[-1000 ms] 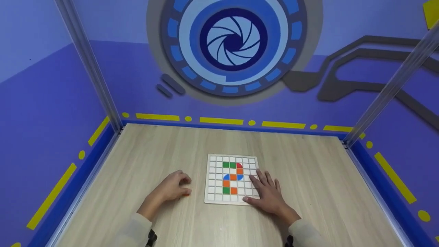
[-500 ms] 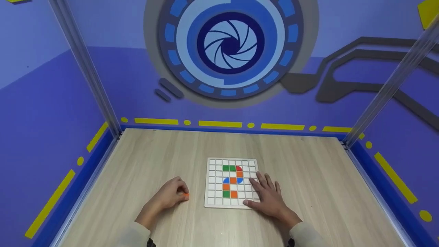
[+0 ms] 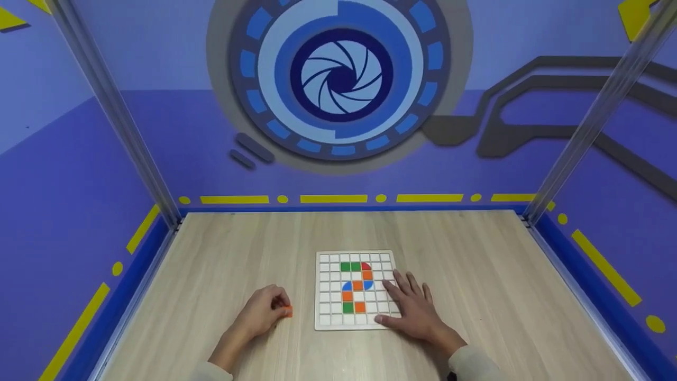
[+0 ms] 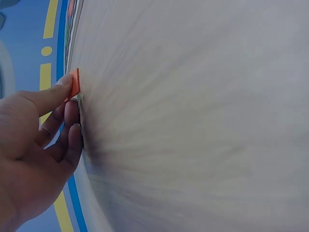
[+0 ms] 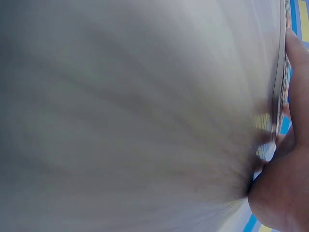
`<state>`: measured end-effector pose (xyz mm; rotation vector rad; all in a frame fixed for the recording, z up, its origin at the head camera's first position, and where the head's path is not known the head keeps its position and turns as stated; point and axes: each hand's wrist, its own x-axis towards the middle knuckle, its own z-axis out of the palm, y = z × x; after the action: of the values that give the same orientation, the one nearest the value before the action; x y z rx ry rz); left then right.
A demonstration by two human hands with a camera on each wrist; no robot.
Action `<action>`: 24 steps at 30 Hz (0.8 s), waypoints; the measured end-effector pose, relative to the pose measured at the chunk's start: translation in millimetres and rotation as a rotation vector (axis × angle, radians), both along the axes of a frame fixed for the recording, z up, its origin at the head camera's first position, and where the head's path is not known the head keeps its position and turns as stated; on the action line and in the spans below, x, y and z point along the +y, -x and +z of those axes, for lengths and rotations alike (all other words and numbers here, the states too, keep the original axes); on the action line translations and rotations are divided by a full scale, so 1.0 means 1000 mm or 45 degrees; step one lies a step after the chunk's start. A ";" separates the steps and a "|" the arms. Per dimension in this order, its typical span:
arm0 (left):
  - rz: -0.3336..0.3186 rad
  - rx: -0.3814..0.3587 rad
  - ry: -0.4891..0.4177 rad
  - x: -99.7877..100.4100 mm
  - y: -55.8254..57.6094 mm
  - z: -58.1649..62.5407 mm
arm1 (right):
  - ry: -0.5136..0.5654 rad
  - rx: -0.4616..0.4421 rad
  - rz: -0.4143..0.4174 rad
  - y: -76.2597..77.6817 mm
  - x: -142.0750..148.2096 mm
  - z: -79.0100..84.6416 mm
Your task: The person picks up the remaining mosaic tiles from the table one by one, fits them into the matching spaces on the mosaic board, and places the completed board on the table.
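Observation:
Left of the board, just over the wooden table, my left hand [image 3: 260, 312] pinches a small orange square tile [image 3: 289, 311] between thumb and fingers. The left wrist view shows the thumb pressed on the orange tile [image 4: 75, 85], which is tilted up on edge at the tabletop. The white grid board [image 3: 325, 319] lies flat with a winding line of coloured tiles on it: green [image 3: 350, 266], red [image 3: 366, 266], orange [image 3: 359, 307] and blue [image 3: 368, 285]. My right hand [image 3: 415, 315] rests with spread fingers over the board's right edge, hiding part of that side.
The pale wooden table [image 3: 238, 254] surrounds the board on all sides. A blue wall [image 3: 169, 148] with a large round painted design rises behind it. Metal posts [image 3: 127, 127] stand at both back corners, and side walls border the table.
My left thumb and fingers have come together on the orange tile, which shows more clearly now. The view has tilted up slightly. My right hand stays on the board's edge.

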<state>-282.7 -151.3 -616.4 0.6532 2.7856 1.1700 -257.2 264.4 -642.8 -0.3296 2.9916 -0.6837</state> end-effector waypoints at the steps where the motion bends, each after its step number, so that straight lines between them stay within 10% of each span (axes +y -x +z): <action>1: 0.002 0.000 -0.006 0.001 0.000 0.000 | -0.002 0.002 0.005 0.000 0.001 0.001; 24: -0.017 -0.015 -0.177 0.076 -0.007 0.006 | -0.026 0.013 0.000 -0.002 -0.002 -0.001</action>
<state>-275.7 -75.3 -610.5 0.6715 2.7047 1.3694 -255.4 262.4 -643.7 -0.3328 3.0055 -0.6535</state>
